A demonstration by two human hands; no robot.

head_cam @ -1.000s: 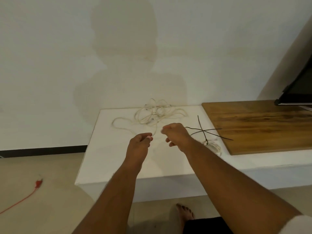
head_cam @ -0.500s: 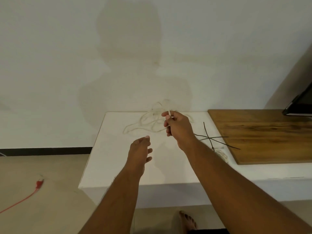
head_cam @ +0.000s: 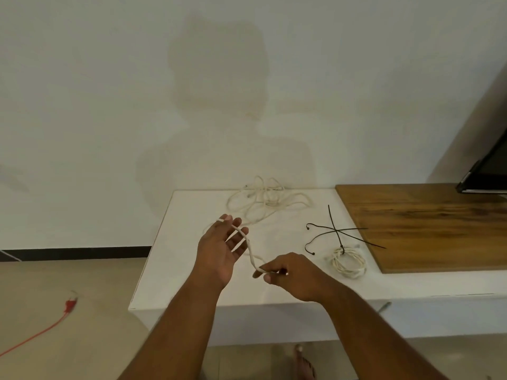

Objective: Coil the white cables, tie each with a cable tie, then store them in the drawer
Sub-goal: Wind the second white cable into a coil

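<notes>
My left hand (head_cam: 220, 252) is raised above the white table (head_cam: 170, 259), palm turned toward my right side. Its fingers (head_cam: 236, 223) are straight and spread, gripping nothing. The white cable (head_cam: 251, 253) lies across these fingers: it starts at the index fingertip, crosses the other fingers diagonally, and drops down toward my right hand (head_cam: 295, 277).

My right hand is lower and nearer to me, above the front part of the table. Its thumb and curled fingers (head_cam: 270, 279) pinch the white cable at its low end. The strand between the two hands hangs slightly slack and clear of the table.

At the back of the table, near the wall, lies a loose tangle (head_cam: 264, 201) of white cable. Whether the strand I hold joins this tangle cannot be told.

To the right of my right hand, a coiled cable (head_cam: 349, 263) lies flat on the table, bound with a black tie at its upper edge. Just behind it lie several black cable ties (head_cam: 338, 231), crossed over one another, with some tips reaching onto the wooden board (head_cam: 428, 223).

A dark screen (head_cam: 491, 171) stands at the far right. A red cable (head_cam: 67, 307) lies on the floor at the left.
</notes>
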